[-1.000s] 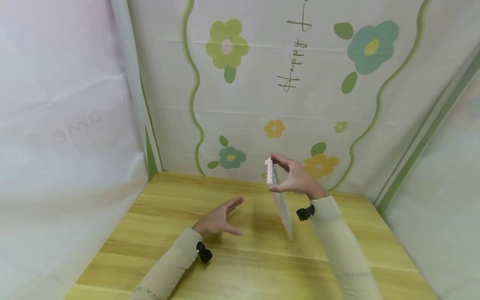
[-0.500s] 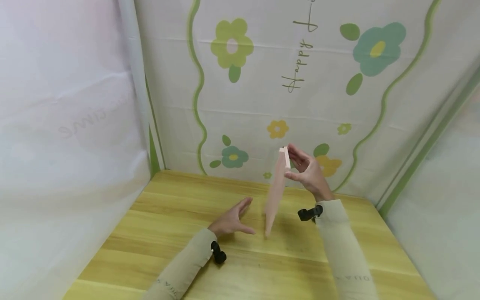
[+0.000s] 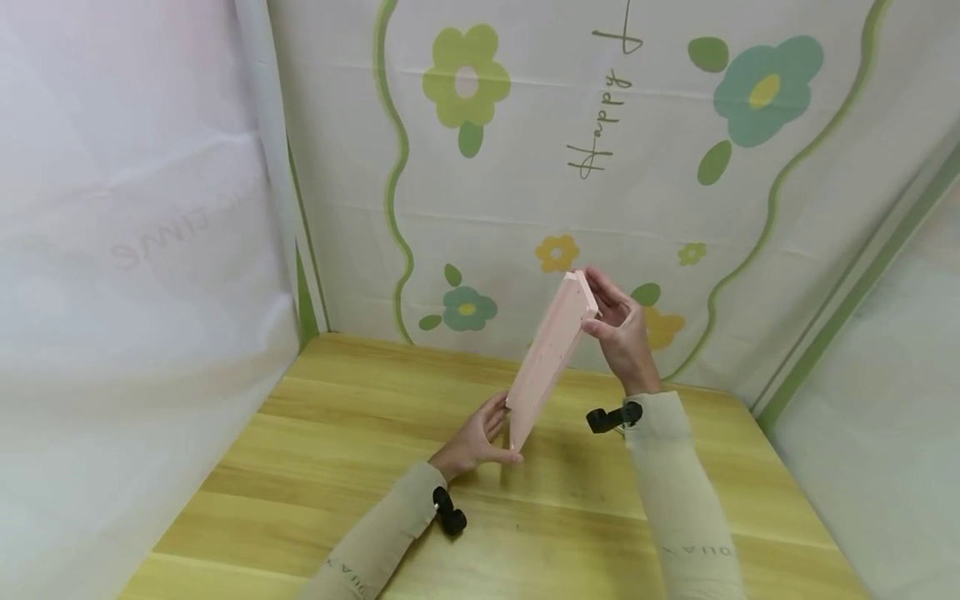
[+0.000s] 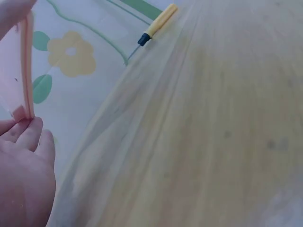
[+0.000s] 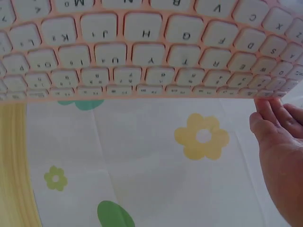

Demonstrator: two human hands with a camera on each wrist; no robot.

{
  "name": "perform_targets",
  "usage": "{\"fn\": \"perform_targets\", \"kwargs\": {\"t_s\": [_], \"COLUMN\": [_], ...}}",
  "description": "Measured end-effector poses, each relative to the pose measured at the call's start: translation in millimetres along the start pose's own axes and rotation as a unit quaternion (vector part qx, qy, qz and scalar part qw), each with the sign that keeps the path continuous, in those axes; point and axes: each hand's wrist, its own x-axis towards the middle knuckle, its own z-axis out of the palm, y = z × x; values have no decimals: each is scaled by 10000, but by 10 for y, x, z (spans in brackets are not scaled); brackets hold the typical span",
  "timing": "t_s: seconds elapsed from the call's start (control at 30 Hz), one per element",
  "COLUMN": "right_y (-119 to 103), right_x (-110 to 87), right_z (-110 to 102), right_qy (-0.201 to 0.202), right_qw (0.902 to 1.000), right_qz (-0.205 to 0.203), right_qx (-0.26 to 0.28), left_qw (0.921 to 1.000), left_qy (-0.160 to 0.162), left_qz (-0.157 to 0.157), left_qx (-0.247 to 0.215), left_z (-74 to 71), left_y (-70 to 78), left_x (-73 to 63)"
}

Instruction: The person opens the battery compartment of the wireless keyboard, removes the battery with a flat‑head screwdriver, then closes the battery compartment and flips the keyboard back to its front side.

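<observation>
A pink keyboard [image 3: 547, 354] is held up at a slant over the table, its plain pink underside facing the head camera. Its white keys show in the right wrist view, where the keyboard [image 5: 142, 52] spans the top. The right hand [image 3: 624, 333] grips the raised end, thumb on the near edge and fingers behind. At the low end, the left hand [image 3: 476, 437] has its thumb by the near corner and its fingers at the far one. In the left wrist view the left hand [image 4: 23, 175] touches the keyboard's edge [image 4: 27, 71] with its fingertips.
The wooden table [image 3: 300, 467] stretches below both hands. A flowered white cloth [image 3: 517, 167] hangs behind it, with another white cloth [image 3: 135, 250] at the left. The left wrist view shows a yellow stick-shaped tool [image 4: 163, 20] with a dark end at the table's edge.
The keyboard has turned so its underside faces the head camera, and its low end has swung left. The left hand has moved right and taken hold of that end. The right hand has risen slightly.
</observation>
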Motion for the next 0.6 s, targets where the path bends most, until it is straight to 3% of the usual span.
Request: {"fn": "perform_targets", "kwargs": {"t_s": [0.17,0.3,0.47,0.6], "right_y": [22,-27,-172,-299], "right_x": [-61,-120,-229,-302], "right_z": [-158,-315,-496,-595], "right_qy": [-126,-525,-1197,-1731], "right_qw": [9997,9986,9915,9772], "right_qz": [-131,-71,184,323], "right_qx": [148,19,-478,-1182], "left_qw": [9999,9995,9968,9917], "left_qy": [94,181,238,358], "left_qz": [108,184,224,168], "left_qx": [-93,202,726,1222], "left_z": [-31,-147,-375,-561], "left_y": [67,139,245,368], "left_x": [-18,-79,-204,-312]}}
